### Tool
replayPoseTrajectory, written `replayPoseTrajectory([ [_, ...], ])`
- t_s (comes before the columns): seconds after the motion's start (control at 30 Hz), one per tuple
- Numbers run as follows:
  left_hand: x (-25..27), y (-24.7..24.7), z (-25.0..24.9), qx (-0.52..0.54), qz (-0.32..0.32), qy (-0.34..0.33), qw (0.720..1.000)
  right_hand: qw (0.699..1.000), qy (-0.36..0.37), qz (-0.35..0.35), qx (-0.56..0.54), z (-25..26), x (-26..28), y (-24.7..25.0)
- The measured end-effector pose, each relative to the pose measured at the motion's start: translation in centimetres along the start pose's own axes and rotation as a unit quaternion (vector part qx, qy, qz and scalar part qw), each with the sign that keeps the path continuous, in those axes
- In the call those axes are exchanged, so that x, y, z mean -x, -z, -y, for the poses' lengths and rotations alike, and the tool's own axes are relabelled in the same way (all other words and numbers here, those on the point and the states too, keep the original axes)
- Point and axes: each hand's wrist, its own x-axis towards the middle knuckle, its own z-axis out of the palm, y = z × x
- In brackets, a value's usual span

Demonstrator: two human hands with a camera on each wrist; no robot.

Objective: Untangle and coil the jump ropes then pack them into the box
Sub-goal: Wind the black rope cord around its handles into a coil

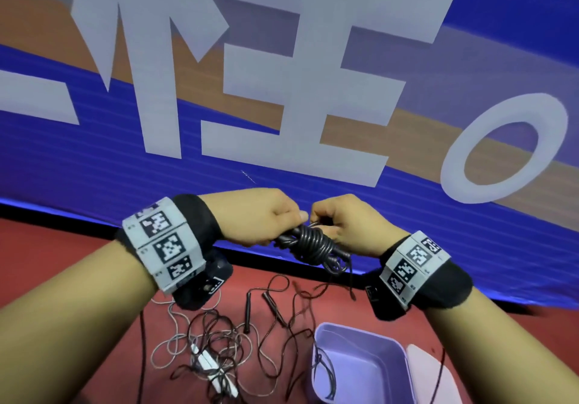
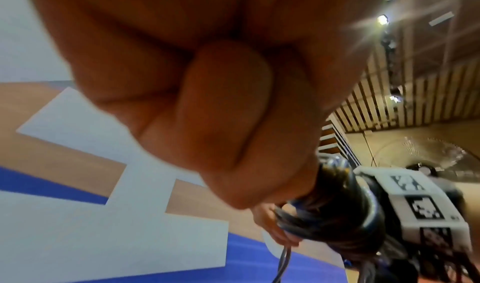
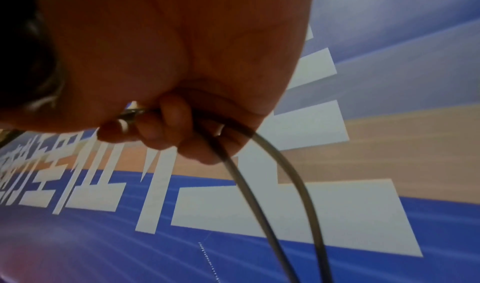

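Both hands are raised above the red table and hold one black jump rope (image 1: 313, 242) wound into a tight bundle. My left hand (image 1: 269, 218) grips the bundle's left end. My right hand (image 1: 341, 221) pinches the rope at the bundle's top, its fingers curled around the cord (image 3: 233, 164). In the left wrist view the coiled rope (image 2: 337, 215) sits below my curled left fingers (image 2: 221, 113). A loose tail (image 1: 349, 278) hangs down from the bundle. Below lies a tangle of dark ropes (image 1: 225, 337) with black handles (image 1: 247, 311) and a white-handled rope (image 1: 208, 367). The lilac box (image 1: 372, 337) stands open at the lower right.
The box's lid (image 1: 429, 369) lies right of the box. A black cord (image 1: 326, 372) trails inside the box. A blue banner with large white characters (image 1: 282, 105) stands upright behind the table's far edge. Red tabletop (image 1: 47, 262) shows at the left.
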Motion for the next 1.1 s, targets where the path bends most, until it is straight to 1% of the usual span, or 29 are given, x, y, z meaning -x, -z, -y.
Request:
replayPoseTrajectory([
  [0.07,-0.5,-0.5,0.2,-0.056,-0.008,0.001,0.998,1.0,0.013,0.001,0.001,0.3,-0.2,0.2],
  [0.13,-0.8,-0.9,0.4,-0.079,-0.014,0.007,0.997,1.0,0.022,-0.019,-0.007,0.5,-0.3,0.8],
  [0.2,-1.0,-1.0,0.9,-0.07,-0.009,0.013,0.997,0.999,0.016,-0.046,-0.004,0.8,-0.4,1.4],
  [0.33,-0.8,-0.9,1.6,-0.026,0.019,0.01,0.999,0.997,0.014,-0.068,0.036,1.9,-0.4,1.6],
  [0.4,-0.9,-0.9,1.8,-0.025,0.012,0.011,1.0,0.995,0.013,-0.088,0.047,2.8,-0.3,1.6],
  [0.43,-1.0,-0.9,1.9,-0.028,-0.007,0.008,1.0,0.993,0.014,-0.104,0.049,3.3,-0.3,1.6],
  [0.47,-1.1,-0.8,1.9,-0.032,-0.04,0.003,0.999,0.991,0.015,-0.121,0.047,3.9,-0.2,1.6],
  [0.53,-1.3,-0.3,2.1,-0.025,-0.126,-0.003,0.992,0.987,0.018,-0.156,0.032,4.8,0.0,1.7],
  [0.63,-1.5,0.3,2.0,0.018,-0.22,-0.002,0.975,0.977,0.017,-0.211,-0.034,5.6,0.1,1.5],
  [0.73,-1.5,0.6,1.9,0.051,-0.285,0.009,0.957,0.964,-0.013,-0.238,-0.116,6.1,0.0,0.9],
  [0.8,-1.6,0.9,2.1,0.09,-0.317,0.025,0.944,0.952,-0.017,-0.235,-0.193,6.7,0.1,0.3],
  [0.83,-1.7,1.3,2.3,0.128,-0.329,0.035,0.935,0.944,-0.018,-0.229,-0.238,7.0,0.2,0.0],
  [0.87,-1.6,1.7,2.4,0.183,-0.334,0.043,0.924,0.934,-0.02,-0.22,-0.282,7.2,0.3,-0.5],
  [0.93,-1.3,2.4,2.4,0.295,-0.321,0.049,0.898,0.917,-0.025,-0.194,-0.348,7.0,0.4,-1.6],
  [0.97,-1.1,2.7,2.4,0.329,-0.308,0.043,0.892,0.914,-0.024,-0.182,-0.363,6.8,0.4,-2.1],
  [1.03,-0.6,2.8,2.1,0.374,-0.269,0.023,0.887,0.91,-0.012,-0.16,-0.383,6.2,0.4,-2.6],
  [1.1,-0.2,2.6,1.8,0.426,-0.226,0.008,0.876,0.897,0.0,-0.14,-0.42,5.5,0.3,-2.7],
])
